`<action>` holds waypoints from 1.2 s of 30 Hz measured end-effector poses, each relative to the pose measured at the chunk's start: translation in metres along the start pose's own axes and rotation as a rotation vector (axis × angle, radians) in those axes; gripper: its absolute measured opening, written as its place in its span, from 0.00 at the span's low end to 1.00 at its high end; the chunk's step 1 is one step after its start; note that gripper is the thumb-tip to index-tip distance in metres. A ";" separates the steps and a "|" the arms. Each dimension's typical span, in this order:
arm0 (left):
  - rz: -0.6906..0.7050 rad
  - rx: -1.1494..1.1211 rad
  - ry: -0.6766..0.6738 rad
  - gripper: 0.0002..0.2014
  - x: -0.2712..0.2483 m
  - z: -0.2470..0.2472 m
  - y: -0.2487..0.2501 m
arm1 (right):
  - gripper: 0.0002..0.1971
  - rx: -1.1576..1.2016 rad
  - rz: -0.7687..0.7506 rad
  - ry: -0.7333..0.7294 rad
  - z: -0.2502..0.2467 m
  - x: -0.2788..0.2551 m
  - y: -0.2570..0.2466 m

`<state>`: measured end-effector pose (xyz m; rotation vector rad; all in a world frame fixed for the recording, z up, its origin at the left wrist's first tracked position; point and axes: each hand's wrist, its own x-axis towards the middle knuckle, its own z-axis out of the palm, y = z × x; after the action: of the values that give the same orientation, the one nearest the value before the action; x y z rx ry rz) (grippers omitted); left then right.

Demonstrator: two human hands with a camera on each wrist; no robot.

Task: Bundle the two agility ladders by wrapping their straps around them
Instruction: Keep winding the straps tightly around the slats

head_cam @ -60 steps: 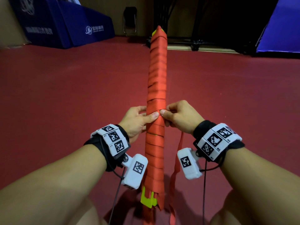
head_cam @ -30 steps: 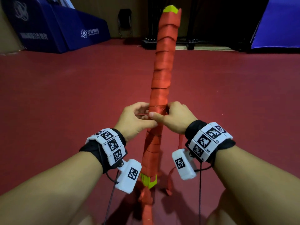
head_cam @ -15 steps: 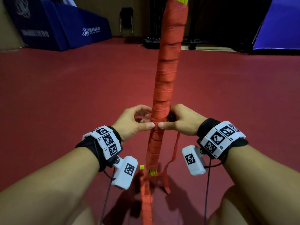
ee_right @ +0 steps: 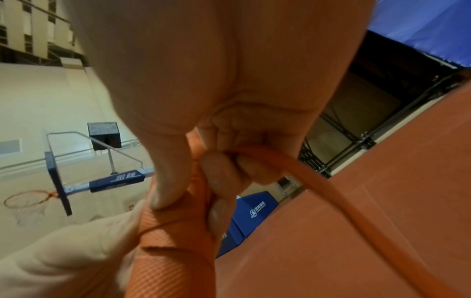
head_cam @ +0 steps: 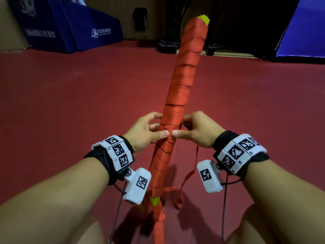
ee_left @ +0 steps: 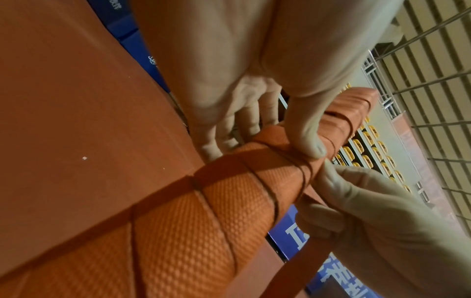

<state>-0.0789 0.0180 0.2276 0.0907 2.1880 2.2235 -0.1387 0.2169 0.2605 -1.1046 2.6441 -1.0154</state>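
A long bundle of agility ladders [head_cam: 182, 81], wound in red-orange strap, stands almost upright on the floor, leaning up to the right, with yellow rung ends [head_cam: 204, 18] poking out at the top. My left hand [head_cam: 149, 130] grips its middle from the left, thumb pressed on the wrap [ee_left: 280, 167]. From the right my right hand [head_cam: 195, 130] grips the bundle too, thumb tip meeting the left thumb. Its curled fingers hold the loose strap tail [ee_right: 318, 185], which hangs down to the floor [head_cam: 189, 175]. The bundle's wrapped body fills the left wrist view [ee_left: 191, 231].
The red sports floor [head_cam: 70, 106] stretches all round. Blue padded blocks [head_cam: 70, 27] stand at the far left and a blue mat [head_cam: 306, 32] at the far right. Dark metal racks [head_cam: 168, 44] stand behind the bundle. More strap [head_cam: 159, 224] lies on the floor between my knees.
The bundle has swung from lying away from me to standing nearly upright, then tipped its top to the right. Both hands stayed at its middle, working the strap round it.
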 end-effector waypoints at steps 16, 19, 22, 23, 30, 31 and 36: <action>0.057 0.077 0.344 0.21 0.003 0.010 0.001 | 0.22 -0.149 0.072 0.091 0.011 0.001 -0.022; 0.069 0.133 0.352 0.23 0.003 0.009 0.000 | 0.22 -0.211 0.047 0.083 0.012 0.000 -0.023; 0.067 0.143 0.361 0.20 0.001 0.011 0.003 | 0.22 -0.206 0.050 0.093 0.012 0.002 -0.022; 0.064 0.133 0.369 0.19 0.001 0.012 0.004 | 0.22 -0.199 0.051 0.102 0.012 0.002 -0.021; -0.012 0.070 0.446 0.15 0.003 0.015 0.006 | 0.24 -0.254 0.033 0.154 0.019 0.006 -0.022; -0.011 0.064 0.451 0.14 0.002 0.015 0.006 | 0.23 -0.253 0.016 0.155 0.019 0.006 -0.022; 0.049 0.060 0.465 0.13 -0.001 0.017 0.009 | 0.19 -0.190 -0.006 0.179 0.019 0.006 -0.022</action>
<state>-0.0766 0.0346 0.2368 -0.4190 2.4895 2.3987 -0.1239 0.1909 0.2604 -1.1043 2.9341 -0.9200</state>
